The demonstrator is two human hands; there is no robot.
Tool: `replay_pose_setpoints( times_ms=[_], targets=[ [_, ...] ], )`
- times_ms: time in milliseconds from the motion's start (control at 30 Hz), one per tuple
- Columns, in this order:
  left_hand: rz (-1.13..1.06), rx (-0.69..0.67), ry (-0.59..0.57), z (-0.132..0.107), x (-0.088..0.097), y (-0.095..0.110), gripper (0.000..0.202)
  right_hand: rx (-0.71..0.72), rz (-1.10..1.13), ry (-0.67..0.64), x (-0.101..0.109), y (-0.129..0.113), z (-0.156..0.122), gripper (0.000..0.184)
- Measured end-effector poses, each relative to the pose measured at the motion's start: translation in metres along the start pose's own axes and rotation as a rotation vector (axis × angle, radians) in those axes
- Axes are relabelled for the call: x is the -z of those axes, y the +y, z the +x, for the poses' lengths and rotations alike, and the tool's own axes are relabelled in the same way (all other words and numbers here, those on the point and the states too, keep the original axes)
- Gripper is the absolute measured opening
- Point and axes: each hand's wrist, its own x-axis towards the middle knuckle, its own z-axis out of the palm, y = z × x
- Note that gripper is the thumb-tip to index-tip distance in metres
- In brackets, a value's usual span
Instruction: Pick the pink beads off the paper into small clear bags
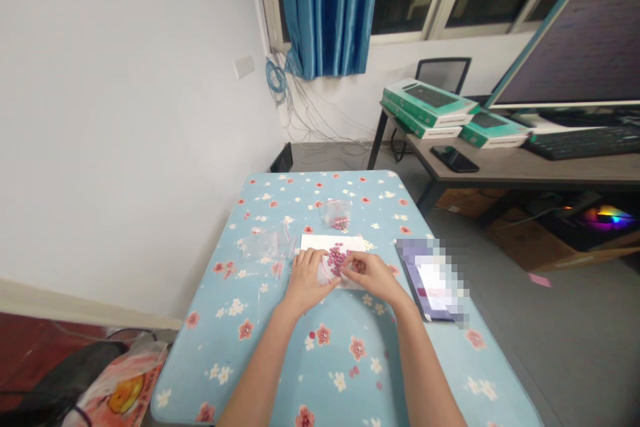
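The left hand (309, 280), fingers curled, appears to pinch a clear plastic bag (324, 273), with pink beads (336, 259) heaped between the hands on white paper (320, 243). The right hand (373, 277), nearly closed, holds something too small to tell. Beyond the hands lies a small bag of beads (335, 213). A slipped pinch could scatter beads across the flowered tablecloth (280, 360).

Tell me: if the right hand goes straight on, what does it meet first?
Probably the heap of pink beads just ahead of the right hand, though depth is hard to judge from this view.
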Motion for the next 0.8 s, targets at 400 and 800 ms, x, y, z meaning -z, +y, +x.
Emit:
replay_pose_setpoints(
  times_ms=[400,800],
  targets=[
    [0.011,0.015,-0.005,0.002,-0.002,0.000,0.043,0.075,0.163,-0.083,-0.024,-0.010,0.005,0.011],
    [0.003,-0.001,-0.001,0.001,-0.002,-0.001,0.046,0.000,-0.076,0.027,-0.002,0.012,0.002,0.016]
  ],
)
